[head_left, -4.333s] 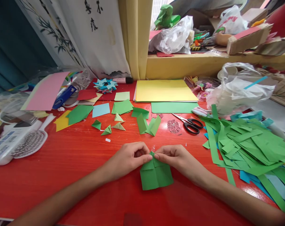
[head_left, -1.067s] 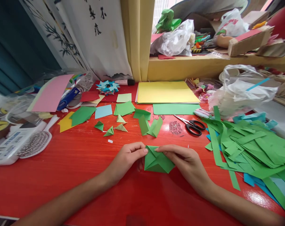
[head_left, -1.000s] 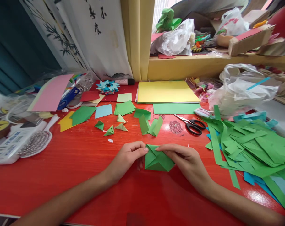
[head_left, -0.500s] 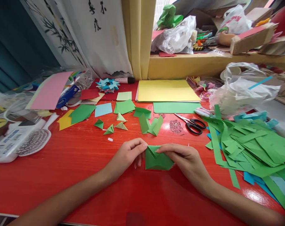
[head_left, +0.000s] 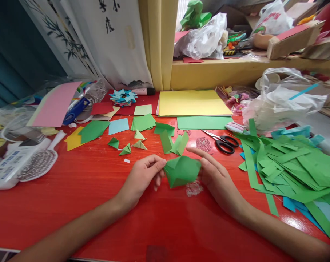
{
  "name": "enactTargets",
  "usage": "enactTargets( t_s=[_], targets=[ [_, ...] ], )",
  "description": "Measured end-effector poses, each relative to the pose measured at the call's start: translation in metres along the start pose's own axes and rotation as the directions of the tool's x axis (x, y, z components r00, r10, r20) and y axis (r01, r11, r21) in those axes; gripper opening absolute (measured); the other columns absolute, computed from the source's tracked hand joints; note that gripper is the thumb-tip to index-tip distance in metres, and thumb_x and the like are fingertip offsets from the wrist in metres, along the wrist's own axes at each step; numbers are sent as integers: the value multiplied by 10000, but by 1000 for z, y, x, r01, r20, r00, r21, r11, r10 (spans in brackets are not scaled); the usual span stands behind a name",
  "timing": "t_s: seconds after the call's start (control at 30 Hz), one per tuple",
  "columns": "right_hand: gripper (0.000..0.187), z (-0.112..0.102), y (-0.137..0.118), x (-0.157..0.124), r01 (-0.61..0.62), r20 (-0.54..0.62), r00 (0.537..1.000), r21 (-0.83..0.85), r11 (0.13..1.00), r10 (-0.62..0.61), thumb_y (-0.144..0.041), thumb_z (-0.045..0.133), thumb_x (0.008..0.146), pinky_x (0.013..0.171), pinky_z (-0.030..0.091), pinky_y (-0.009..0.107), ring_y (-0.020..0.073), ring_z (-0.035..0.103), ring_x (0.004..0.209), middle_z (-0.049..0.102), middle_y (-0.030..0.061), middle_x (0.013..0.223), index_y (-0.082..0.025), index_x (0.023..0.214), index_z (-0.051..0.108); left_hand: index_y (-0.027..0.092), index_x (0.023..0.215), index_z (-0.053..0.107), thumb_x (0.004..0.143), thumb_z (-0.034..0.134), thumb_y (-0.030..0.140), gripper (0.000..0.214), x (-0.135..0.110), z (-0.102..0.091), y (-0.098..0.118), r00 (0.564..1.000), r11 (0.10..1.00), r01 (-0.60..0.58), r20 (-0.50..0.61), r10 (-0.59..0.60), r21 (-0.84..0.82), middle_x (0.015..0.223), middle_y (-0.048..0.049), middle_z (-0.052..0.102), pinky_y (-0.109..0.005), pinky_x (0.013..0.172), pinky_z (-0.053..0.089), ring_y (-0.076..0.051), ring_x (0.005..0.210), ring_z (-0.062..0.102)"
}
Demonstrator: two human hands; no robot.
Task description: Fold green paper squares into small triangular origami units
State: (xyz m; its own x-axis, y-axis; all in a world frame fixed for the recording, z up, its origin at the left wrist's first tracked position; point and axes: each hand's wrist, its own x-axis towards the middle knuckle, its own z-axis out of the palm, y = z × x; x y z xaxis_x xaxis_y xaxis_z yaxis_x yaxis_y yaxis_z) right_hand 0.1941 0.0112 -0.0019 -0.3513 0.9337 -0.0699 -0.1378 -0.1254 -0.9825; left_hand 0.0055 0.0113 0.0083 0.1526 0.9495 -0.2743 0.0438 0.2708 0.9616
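A folded piece of green paper (head_left: pixel 182 171) is held just above the red table, its creased flaps partly spread. My left hand (head_left: pixel 143 176) pinches its left corner between thumb and fingers. At the paper's right edge, my right hand (head_left: pixel 218 178) touches it with the index finger stretched out and apart from the thumb; its other fingers are partly hidden. Beyond the hands lie two folded green pieces (head_left: pixel 173 142) and several small green folded triangles (head_left: pixel 126 150).
Black-handled scissors (head_left: pixel 225 143) lie beyond my right hand. A heap of green paper strips (head_left: pixel 293 163) covers the right side. Yellow sheets (head_left: pixel 193 103) and a blue paper ring (head_left: pixel 123 97) sit at the back. A white hairbrush (head_left: pixel 40 163) is on the left.
The green paper has lifted and turned, and its folded flap has opened out. My right hand has moved from its top fold to its right edge, index finger extending. The left hand keeps its pinch.
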Motion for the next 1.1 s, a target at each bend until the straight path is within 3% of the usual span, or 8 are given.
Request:
enactTargets(
  t_s=[0.07,0.17,0.33,0.57,0.8,1.1],
  targets=[
    [298,1,-1,1,-46,108,993,-4,999,46,-431,501,847,750,506,317,185,628,826,652,51,914,-226,1054,565,149,670,525,799,542,361,249,0,0,0,999,996,-18,-48,14,-86,573,31,517,-178,412,399,-69,453,467],
    [242,4,-1,0,-77,218,970,-147,986,108,-376,632,765,729,504,291,178,629,812,662,55,878,-182,901,584,144,724,557,790,563,339,206,-1,1,1,998,987,-22,-59,13,-159,624,14,551,-177,446,438,-87,529,525],
    [178,7,-1,0,-114,132,982,-156,981,135,-336,549,836,570,491,217,128,632,643,658,29,715,-164,874,572,139,754,556,797,559,302,169,-4,5,1,999,987,20,29,-15,-162,655,-3,584,-196,482,481,-114,594,575],
    [267,5,-2,2,-130,21,991,-111,985,133,-371,481,876,485,456,179,99,606,529,637,31,634,-142,752,545,144,757,513,785,564,241,113,-4,6,0,992,993,53,117,-41,-106,649,7,603,-200,482,473,-95,514,573],
    [257,3,-1,3,-130,4,991,-96,987,131,-369,483,874,475,462,186,102,601,524,640,41,651,-135,785,543,144,709,525,798,562,301,183,-5,7,0,988,997,41,152,-31,-59,652,11,593,-208,493,484,-89,515,559],
    [241,4,0,0,-124,66,989,-119,985,133,-343,505,868,500,463,168,101,619,556,642,30,647,-132,767,563,149,789,586,798,569,333,186,-3,6,-3,989,999,6,150,2,-53,667,24,575,-191,492,473,-74,515,545]
  ],
)
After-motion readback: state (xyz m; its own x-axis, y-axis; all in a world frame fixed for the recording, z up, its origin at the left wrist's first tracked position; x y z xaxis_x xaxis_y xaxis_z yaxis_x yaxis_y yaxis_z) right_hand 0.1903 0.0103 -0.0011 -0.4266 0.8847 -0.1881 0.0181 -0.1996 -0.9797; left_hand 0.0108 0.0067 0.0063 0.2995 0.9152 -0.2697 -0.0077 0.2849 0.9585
